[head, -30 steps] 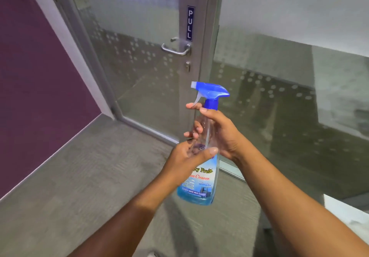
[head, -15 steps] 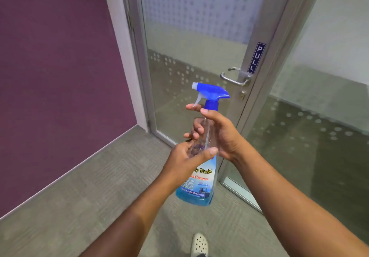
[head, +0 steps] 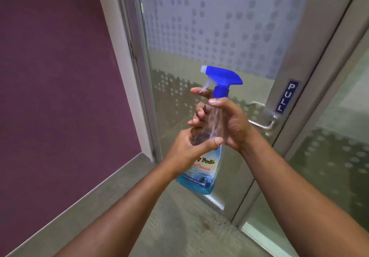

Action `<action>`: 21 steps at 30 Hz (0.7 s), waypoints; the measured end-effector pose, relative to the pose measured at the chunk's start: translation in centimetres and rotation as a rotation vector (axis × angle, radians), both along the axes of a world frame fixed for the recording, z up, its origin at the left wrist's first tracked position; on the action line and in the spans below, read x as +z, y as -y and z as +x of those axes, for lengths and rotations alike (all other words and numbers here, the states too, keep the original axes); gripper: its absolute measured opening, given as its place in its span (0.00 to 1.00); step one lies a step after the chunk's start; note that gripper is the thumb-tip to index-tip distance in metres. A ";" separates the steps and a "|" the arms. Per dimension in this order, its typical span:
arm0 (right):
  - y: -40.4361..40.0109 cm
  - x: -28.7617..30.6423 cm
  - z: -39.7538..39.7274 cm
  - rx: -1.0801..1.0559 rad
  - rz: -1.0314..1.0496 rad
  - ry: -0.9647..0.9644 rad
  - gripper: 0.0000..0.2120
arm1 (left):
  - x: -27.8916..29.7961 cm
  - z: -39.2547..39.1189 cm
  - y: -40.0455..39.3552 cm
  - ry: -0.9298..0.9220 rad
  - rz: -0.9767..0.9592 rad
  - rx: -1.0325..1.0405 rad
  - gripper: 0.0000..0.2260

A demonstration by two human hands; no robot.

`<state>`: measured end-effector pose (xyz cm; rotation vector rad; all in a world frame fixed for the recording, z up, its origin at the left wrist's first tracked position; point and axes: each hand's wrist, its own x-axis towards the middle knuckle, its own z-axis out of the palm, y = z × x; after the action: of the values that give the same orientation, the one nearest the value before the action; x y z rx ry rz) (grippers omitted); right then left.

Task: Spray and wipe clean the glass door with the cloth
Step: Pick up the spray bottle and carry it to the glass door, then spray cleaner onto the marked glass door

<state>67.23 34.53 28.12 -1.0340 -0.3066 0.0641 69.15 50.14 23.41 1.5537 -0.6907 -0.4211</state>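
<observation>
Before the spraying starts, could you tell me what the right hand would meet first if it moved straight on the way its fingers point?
The right hand is wrapped around the bottle, fingers pointing left; beyond them the first thing is probably the door frame, though depth is unclear.

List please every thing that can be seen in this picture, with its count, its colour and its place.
spray bottle: one, clear with blue liquid at the bottom, blue trigger head, held upright in the middle, in front of the door.
glass door: one, frosted with a dot pattern, grey metal frame, centre and upper part.
door handle: one, silver, on the right side of the door.
PULL sign: one, blue with white letters, above the handle.
glass panel: one, partly dotted, right of the door.
wall: one, purple, left side.
floor: grey carpet, bottom.
cloth: none visible.
left hand: one, gripping the bottle's body.
right hand: one, gripping the bottle's neck, a finger by the trigger.
</observation>
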 end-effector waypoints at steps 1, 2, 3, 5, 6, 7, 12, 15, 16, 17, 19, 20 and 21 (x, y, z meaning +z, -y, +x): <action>0.7 0.8 1.6 -0.014 -0.001 0.011 0.20 | 0.6 1.8 0.8 0.015 -0.012 -0.001 0.07; 1.3 1.5 3.2 -0.033 -0.001 0.023 0.20 | 1.3 3.5 1.6 0.028 -0.025 -0.007 0.05; 1.8 2.3 4.7 -0.052 -0.007 0.034 0.20 | 2.0 5.1 2.3 0.032 -0.039 -0.020 0.04; 2.7 3.7 7.2 -0.085 -0.029 0.063 0.19 | 3.1 8.0 3.4 0.044 -0.059 -0.051 0.06; 3.0 4.4 8.2 -0.100 -0.038 0.077 0.18 | 3.6 9.3 3.9 0.055 -0.074 -0.064 0.09; 3.4 4.9 9.2 -0.116 -0.040 0.087 0.18 | 4.0 10.5 4.4 0.059 -0.092 -0.077 0.11; 4.8 7.2 13.2 -0.197 -0.037 0.125 0.16 | 5.7 16.3 6.7 0.065 -0.145 -0.197 0.17; 5.1 8.6 15.6 -0.283 -0.039 0.148 0.15 | 6.7 20.3 7.8 0.075 -0.174 -0.290 0.22; 5.1 9.0 16.5 -0.321 -0.047 0.157 0.15 | 7.1 21.8 8.1 0.087 -0.175 -0.326 0.23; 4.9 9.4 17.4 -0.359 -0.056 0.166 0.15 | 7.6 23.3 8.3 0.099 -0.173 -0.363 0.21; 4.5 10.5 19.4 -0.444 -0.067 0.193 0.14 | 8.7 26.4 8.4 0.120 -0.176 -0.445 0.16; 4.0 11.1 20.5 -0.493 -0.075 0.207 0.13 | 9.3 28.0 8.3 0.135 -0.186 -0.490 0.16; 3.6 11.6 21.4 -0.538 -0.087 0.215 0.13 | 10.1 29.2 8.2 0.149 -0.188 -0.528 0.18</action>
<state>88.68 30.98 39.77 -1.1830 -0.2121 -0.5251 98.40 41.92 33.50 1.2214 -1.2296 -0.6144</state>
